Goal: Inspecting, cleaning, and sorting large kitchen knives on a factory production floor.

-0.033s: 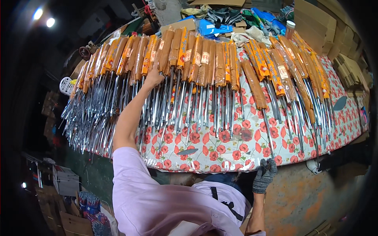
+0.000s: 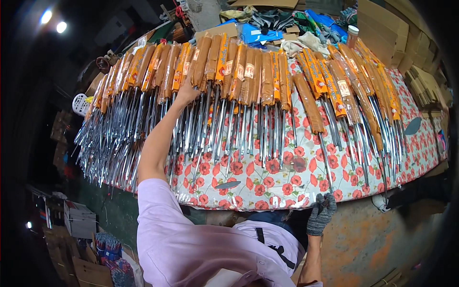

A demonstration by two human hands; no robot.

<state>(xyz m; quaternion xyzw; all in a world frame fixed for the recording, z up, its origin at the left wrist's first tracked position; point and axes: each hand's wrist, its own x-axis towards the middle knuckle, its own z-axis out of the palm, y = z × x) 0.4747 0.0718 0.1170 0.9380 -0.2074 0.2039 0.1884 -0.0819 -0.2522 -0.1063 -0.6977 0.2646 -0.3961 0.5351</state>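
A long row of metal rods (image 2: pixel 248 129) with brown and orange tops in clear plastic (image 2: pixel 251 71) lies across the table, tops at the far side. My bare left hand (image 2: pixel 188 92) reaches into the row left of the middle. Its fingers close at the lower end of one brown wrapped top (image 2: pixel 202 62), partly hidden among its neighbours. In a grey knitted glove, my right hand (image 2: pixel 322 214) is at the table's near edge with its fingers bent together. The lower end of a single rod (image 2: pixel 326 160) reaches its fingertips; whether they grip it is unclear.
A red-flowered white cloth (image 2: pixel 272 184) covers the table. Cloths and blue packaging (image 2: pixel 258 34) are heaped beyond it, with a lidded jar (image 2: pixel 352 36) at the back. Flattened cardboard (image 2: pixel 425 83) leans at the right. Boxes (image 2: pixel 80 217) stand on the floor at lower left.
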